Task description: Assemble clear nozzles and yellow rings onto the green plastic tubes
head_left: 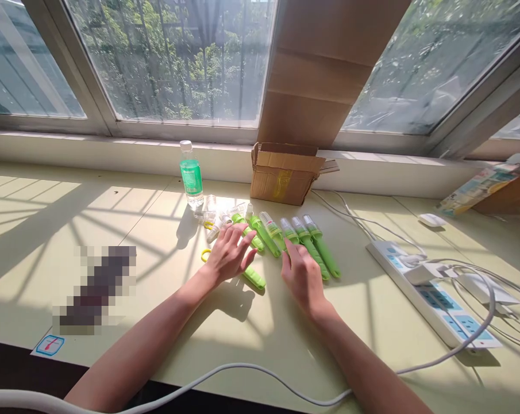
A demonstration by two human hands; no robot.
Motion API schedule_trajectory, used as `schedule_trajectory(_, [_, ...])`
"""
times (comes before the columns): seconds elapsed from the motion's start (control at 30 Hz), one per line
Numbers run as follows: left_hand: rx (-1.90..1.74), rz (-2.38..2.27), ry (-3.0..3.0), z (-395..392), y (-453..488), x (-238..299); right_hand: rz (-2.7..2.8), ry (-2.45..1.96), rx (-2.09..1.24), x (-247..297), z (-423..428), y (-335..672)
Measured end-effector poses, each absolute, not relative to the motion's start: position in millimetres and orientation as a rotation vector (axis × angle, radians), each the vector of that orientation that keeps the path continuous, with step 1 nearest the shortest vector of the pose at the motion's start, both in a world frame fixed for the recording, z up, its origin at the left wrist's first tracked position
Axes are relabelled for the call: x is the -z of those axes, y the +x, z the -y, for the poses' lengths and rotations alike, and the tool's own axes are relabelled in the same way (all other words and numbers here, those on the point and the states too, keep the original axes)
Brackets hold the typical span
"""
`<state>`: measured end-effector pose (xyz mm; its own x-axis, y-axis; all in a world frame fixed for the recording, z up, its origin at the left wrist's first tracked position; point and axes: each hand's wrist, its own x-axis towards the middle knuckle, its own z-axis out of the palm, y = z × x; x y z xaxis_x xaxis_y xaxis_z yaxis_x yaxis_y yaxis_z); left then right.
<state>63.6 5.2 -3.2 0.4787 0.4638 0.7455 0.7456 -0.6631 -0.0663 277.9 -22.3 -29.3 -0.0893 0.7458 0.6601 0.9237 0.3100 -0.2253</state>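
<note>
Several green handled tools with clear caps [307, 241] lie side by side on the pale yellow-green table [113, 230]. My left hand [229, 253] hovers over the left end of the row, fingers spread and open, just above one green tool [254, 278] that lies apart. My right hand [300, 276] rests flat and open beside the right-hand tools, its fingertips touching their handles. A yellow ring [205, 254] peeks out left of my left hand. Loose clear caps [210, 214] sit behind the row.
A green-labelled water bottle [191, 175] stands behind the tools, next to an open cardboard box [283, 172]. A white power strip [432, 293] with cables lies at right, a white mouse [431, 219] beyond it. A white cable [242, 374] crosses the near edge.
</note>
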Motion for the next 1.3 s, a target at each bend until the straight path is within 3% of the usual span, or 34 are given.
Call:
schedule_trajectory(0.27, [0.891,0.863,-2.54,-5,68,8,1.938,-1.553,0.439,29,24,277])
schedule_trajectory(0.8, [0.74,0.643,-2.573,7,78,12,2.067,-1.931,0.307,19,28,265])
schedule_trajectory(1.07, [0.772,0.692,-2.592,8,78,12,1.98,-1.713,0.375,20,27,266])
schedule_trajectory(1.3, [1.046,0.91,-2.527,3,71,18,2.027,-1.441,0.345,16,30,261])
